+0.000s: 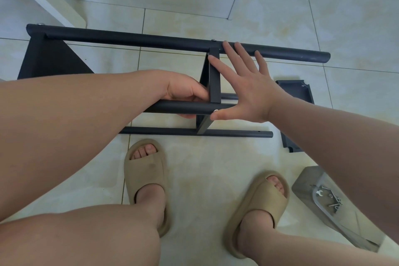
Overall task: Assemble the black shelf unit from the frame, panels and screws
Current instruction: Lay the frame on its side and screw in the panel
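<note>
Fingers of the right hand spread wide and straight, gripping nothing. Index tip at the top edge of the upright middle panel, the longer tips laid over the far tube. Thumb stretched low beside a silver screw head on the near tube. On the left hand, fingers curled round that same near tube, clasping it just left of the middle panel, with fingertips showing under the tube.

Black shelf frame lying on its side on the tiled floor, straight ahead of both feet. Far tube across the top of the view, near tube raised in the left hand's hold, a third low tube down on the tiles closest to the feet. Middle panel standing between far and near tubes. A wider end panel at the frame's left end, partly hidden behind the left forearm.

Loose panel flat on the floor to the right, apart from the frame and partly covered by the right forearm. Further right and nearer, spare screws and a small wrench together on a clear wrapper over something grey; cannot tell what it is.

Beige slippers on both feet, planted on the tiles. White furniture leg slanting at upper left.
</note>
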`<state>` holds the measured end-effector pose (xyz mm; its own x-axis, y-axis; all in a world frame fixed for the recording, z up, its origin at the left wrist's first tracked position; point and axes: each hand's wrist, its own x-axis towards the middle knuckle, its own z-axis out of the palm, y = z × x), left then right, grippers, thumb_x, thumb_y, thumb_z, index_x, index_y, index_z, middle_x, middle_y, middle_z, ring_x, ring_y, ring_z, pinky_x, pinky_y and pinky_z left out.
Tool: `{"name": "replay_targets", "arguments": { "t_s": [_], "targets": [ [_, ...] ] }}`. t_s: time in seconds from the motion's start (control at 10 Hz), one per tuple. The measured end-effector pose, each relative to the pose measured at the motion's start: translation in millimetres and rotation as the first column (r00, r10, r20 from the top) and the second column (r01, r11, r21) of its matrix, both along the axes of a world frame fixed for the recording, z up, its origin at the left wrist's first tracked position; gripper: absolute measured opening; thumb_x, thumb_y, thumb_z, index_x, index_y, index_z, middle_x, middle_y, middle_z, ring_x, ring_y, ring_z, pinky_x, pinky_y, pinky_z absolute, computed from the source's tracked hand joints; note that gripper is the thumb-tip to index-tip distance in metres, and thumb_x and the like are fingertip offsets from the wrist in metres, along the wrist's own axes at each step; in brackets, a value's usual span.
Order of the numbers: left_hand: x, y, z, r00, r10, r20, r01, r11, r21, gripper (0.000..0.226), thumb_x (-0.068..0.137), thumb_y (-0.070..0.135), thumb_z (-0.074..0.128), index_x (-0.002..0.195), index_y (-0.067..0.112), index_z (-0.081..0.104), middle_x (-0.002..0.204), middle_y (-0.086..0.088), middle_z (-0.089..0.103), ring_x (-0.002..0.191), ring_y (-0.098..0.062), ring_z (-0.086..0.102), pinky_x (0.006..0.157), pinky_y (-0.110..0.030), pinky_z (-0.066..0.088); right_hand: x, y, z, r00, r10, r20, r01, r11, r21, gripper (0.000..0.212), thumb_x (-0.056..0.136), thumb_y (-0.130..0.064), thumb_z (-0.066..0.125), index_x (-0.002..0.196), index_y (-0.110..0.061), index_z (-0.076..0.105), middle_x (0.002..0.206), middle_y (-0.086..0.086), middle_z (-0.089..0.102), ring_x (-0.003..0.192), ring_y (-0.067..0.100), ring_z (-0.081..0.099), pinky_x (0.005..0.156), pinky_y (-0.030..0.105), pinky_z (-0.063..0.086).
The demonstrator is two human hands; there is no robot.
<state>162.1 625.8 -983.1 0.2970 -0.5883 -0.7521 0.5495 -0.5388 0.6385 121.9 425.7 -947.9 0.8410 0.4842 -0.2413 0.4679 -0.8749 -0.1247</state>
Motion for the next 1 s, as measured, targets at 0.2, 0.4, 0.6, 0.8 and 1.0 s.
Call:
{"name": "replay_targets", "arguments": {
  "t_s": [0.2, 0.4, 0.6, 0.8, 1.0],
  "targets": [
    [1.8, 1.5, -2.0, 1.0, 0.013, -0.025, -0.014, 0.999, -0.034, 0.015, 0.097, 0.014, 0.052, 0.093, 0.019, 0.065, 0.075, 0.003, 0.068, 0.073, -0.01, 0.061, 0.077, -0.029, 0.05, 0.2, -0.2, -0.9, 1.0, -0.001, 0.004, 0.001, 1.0, -0.001, 0.12, 0.063, -0.1, 0.032, 0.159, -0.04, -0.009, 0.167, 0.001, -0.021, 0.153, 0.023, -0.021, 0.122, 0.058, -0.008],
    [2.4, 2.5, -2.0, 0.996, 0.05, -0.078, -0.057, 0.995, -0.088, 0.007, 0.087, 0.015, 0.061, 0.085, 0.019, 0.067, 0.077, 0.0, 0.066, 0.072, -0.013, 0.061, 0.078, -0.032, 0.049, 0.1, -0.3, -1.0, 1.0, 0.0, 0.008, 0.0, 1.0, -0.005, 0.12, 0.064, -0.1, 0.033, 0.159, -0.039, -0.008, 0.168, 0.001, -0.02, 0.154, 0.024, -0.021, 0.122, 0.059, -0.007],
    [0.6, -1.5, -1.8, 0.999, 0.022, -0.044, -0.02, 0.998, 0.067, 0.017, 0.1, 0.026, 0.054, 0.094, 0.019, 0.067, 0.074, 0.005, 0.07, 0.067, -0.007, 0.065, 0.081, -0.03, 0.051, 0.1, -0.2, 0.5, 1.0, -0.001, 0.002, 0.001, 1.0, -0.008, 0.12, 0.063, -0.1, 0.032, 0.159, -0.039, -0.008, 0.167, 0.001, -0.021, 0.153, 0.024, -0.021, 0.122, 0.059, -0.007],
    [-0.3, -1.3, 0.4, 0.997, 0.032, -0.067, -0.033, 0.999, -0.014, 0.021, 0.098, 0.016, 0.052, 0.082, 0.014, 0.065, 0.063, 0.002, 0.064, 0.054, -0.009, 0.06, 0.069, -0.028, 0.044, -0.6, 0.5, 0.9, 1.0, 0.002, 0.0, -0.002, 1.0, -0.012, 0.12, 0.063, -0.099, 0.031, 0.159, -0.039, -0.009, 0.167, 0.001, -0.021, 0.153, 0.024, -0.022, 0.122, 0.059, -0.007],
    [0.4, 0.4, 0.3, 0.998, 0.021, -0.056, -0.024, 0.998, -0.055, 0.017, 0.097, 0.015, 0.053, 0.083, 0.016, 0.063, 0.064, 0.002, 0.064, 0.054, -0.01, 0.059, 0.06, -0.025, 0.045, -0.4, 0.2, 1.2, 1.0, 0.002, 0.002, -0.002, 1.0, -0.016, 0.12, 0.064, -0.099, 0.032, 0.159, -0.039, -0.009, 0.167, 0.001, -0.022, 0.153, 0.024, -0.021, 0.122, 0.059, -0.006]
  ]
}}
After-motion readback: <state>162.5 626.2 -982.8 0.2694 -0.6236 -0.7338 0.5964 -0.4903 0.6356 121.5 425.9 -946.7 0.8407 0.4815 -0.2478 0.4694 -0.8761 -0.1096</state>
